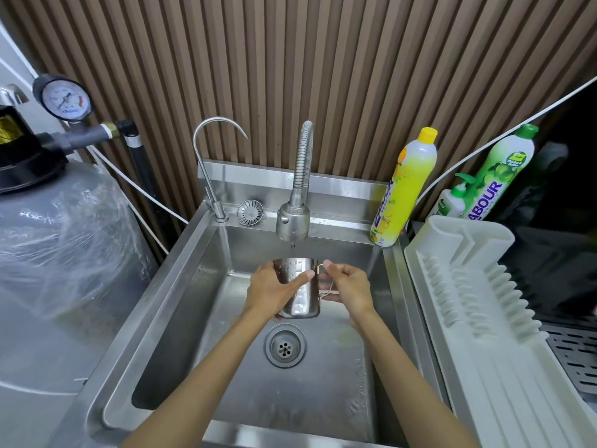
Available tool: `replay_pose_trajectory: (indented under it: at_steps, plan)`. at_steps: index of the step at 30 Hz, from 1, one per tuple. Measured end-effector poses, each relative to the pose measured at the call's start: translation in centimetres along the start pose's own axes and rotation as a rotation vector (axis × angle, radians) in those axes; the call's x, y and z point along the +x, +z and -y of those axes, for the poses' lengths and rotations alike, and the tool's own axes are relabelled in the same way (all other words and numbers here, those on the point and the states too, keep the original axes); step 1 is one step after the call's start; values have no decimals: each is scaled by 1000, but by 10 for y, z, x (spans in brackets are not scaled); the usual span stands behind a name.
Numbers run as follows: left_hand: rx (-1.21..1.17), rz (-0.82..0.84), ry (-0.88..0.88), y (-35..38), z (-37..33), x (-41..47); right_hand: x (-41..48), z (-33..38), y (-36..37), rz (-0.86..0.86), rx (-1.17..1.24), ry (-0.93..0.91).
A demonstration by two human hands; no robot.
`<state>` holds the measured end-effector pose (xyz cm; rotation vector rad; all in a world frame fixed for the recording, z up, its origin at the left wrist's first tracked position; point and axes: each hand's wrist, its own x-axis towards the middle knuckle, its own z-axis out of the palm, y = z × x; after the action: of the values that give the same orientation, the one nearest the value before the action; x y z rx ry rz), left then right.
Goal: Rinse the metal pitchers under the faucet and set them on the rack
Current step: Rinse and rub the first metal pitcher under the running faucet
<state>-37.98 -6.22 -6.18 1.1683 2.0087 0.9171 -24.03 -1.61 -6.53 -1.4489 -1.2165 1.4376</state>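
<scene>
Stainless cylindrical pitcher (300,299) hangs under the flexible steel faucet (292,221), seemingly mid-rinse: your left hand (269,291) wraps its body, your right hand (350,286) pinches its wire handle (319,269). Next, you'd tip it out and carry it right to the white ribbed rack (478,234).

A shiny, thin-handled steel pitcher (302,302) is upright just beneath the flexible faucet (292,221), left of the white rack (484,334).

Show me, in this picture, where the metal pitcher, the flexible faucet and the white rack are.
metal pitcher (302,302), head view, on the lower part of its side wall.
flexible faucet (293,223), head view, on its spray head.
white rack (468,295), head view, on its rows of prongs.
</scene>
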Motion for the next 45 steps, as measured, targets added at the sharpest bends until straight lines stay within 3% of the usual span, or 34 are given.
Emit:
replay_pose_trajectory:
  at_steps: [4,8,11,15,20,25,29,36,45]
  plan:
    - [-200,2,-67,12,2,-5,0,13,-7,-74,-259,-107]
    - [-395,40,-118,22,5,-2,-8,29,-8,-144,-696,-317]
    - [-497,76,-112,28,8,3,-13,35,-6,-93,-716,-433]
    - [-575,-28,-12,28,6,13,-10,31,-8,72,-442,-469]
    - [-558,-218,194,15,-3,13,-2,19,-6,308,140,-286]
    - [-330,-353,386,-3,-7,4,4,3,12,443,576,-14]
    - [-58,-405,328,-13,-8,-4,1,-5,25,480,709,120]
    - [115,-331,155,-11,-10,-8,-7,-12,18,392,483,122]
    - [-258,-204,12,16,0,-11,-8,36,-8,116,-235,-75]
